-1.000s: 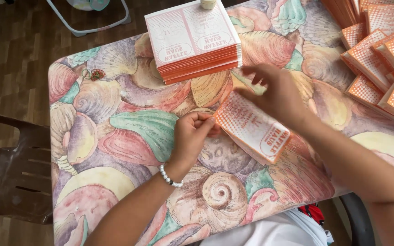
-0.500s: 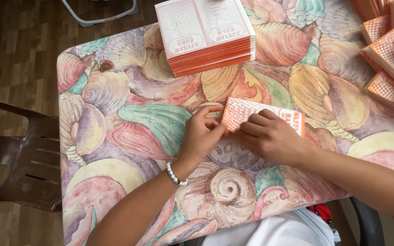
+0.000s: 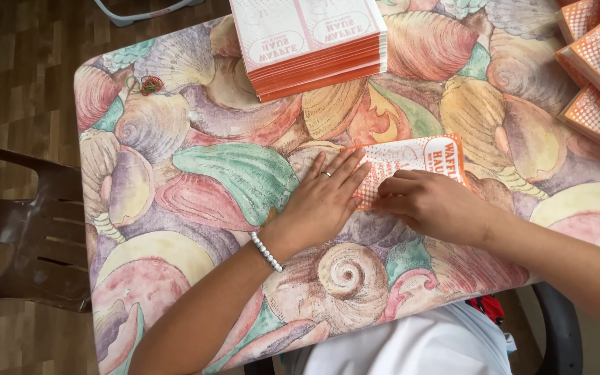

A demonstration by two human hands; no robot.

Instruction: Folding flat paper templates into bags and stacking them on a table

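On table — carton now pressed flat, no longer lifted; left hand open, palm down on its edge, right hand curled, creasing — stack beyond.

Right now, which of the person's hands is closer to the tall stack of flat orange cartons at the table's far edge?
Left. The left hand lies flat almost directly below the stack; the right hand rests farther off to the side, on the single flat carton.

paper sleeve on table (stack behind)
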